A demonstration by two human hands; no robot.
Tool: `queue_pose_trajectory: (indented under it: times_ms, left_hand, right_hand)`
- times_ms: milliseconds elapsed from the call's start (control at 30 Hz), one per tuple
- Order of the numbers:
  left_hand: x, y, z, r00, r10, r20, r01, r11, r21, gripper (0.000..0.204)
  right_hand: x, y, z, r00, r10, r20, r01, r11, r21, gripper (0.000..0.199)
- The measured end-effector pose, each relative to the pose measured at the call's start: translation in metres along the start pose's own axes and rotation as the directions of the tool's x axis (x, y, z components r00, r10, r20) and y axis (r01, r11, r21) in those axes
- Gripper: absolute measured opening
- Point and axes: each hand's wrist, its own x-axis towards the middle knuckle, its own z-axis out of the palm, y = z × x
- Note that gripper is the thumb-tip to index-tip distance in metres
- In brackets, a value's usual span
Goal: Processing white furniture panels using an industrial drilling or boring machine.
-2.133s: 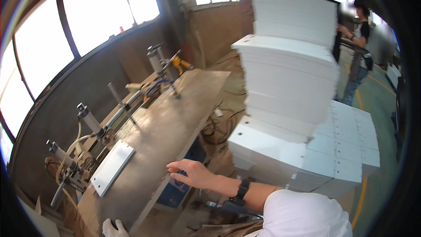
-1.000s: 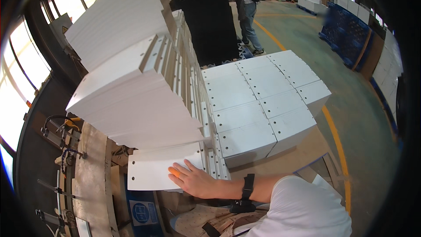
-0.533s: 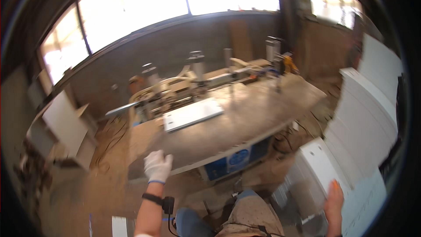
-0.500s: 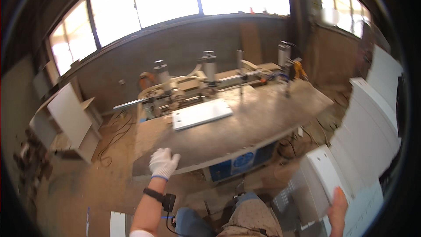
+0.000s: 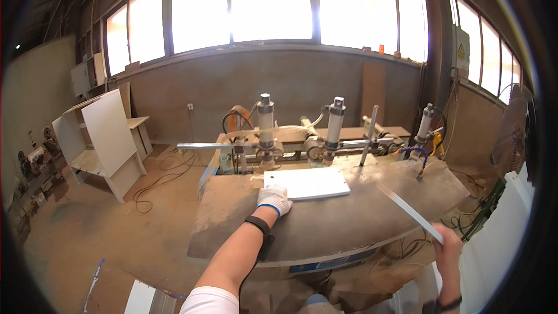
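A white rectangular panel (image 5: 311,184) with a small dark hole lies flat on the brown machine table (image 5: 325,227). My left hand (image 5: 275,199), in a white knit glove with a blue cuff, is closed over its near left corner; the glove hides some of the fingers. At the right, my bare right hand (image 5: 448,247) grips one end of a second white panel (image 5: 415,215). That panel is seen nearly edge-on, its far end reaching over the table's right part. Behind the lying panel stand upright metal cylinders (image 5: 334,122) of the machine.
A metal bar (image 5: 209,146) sticks out left from the machine. White stacked panels (image 5: 494,256) stand along the right side, near a fan (image 5: 511,134). A white cabinet frame (image 5: 107,134) stands on the floor at left, with cables (image 5: 152,189) beside it.
My left hand has gone from the table's near edge onto the lying panel. My right hand has lifted the second panel from the stack and swung it toward the table. The view has turned.
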Motion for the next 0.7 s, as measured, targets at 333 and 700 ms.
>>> queue_pose_trajectory:
  times_ms: [333,700]
  left_hand:
    - [-0.021,-0.020,-0.016,1.000,-0.021,-0.008,0.021,0.999,-0.030,0.059]
    - [-0.369,-0.125,0.043,0.867,0.037,-0.497,0.013,0.995,0.098,0.031]
  right_hand:
    - [0.156,-0.082,0.211,0.905,-0.332,0.268,0.275,0.934,0.228,0.032]
    - [0.155,-0.050,0.321,0.657,-0.526,0.541,0.381,0.850,0.364,0.045]
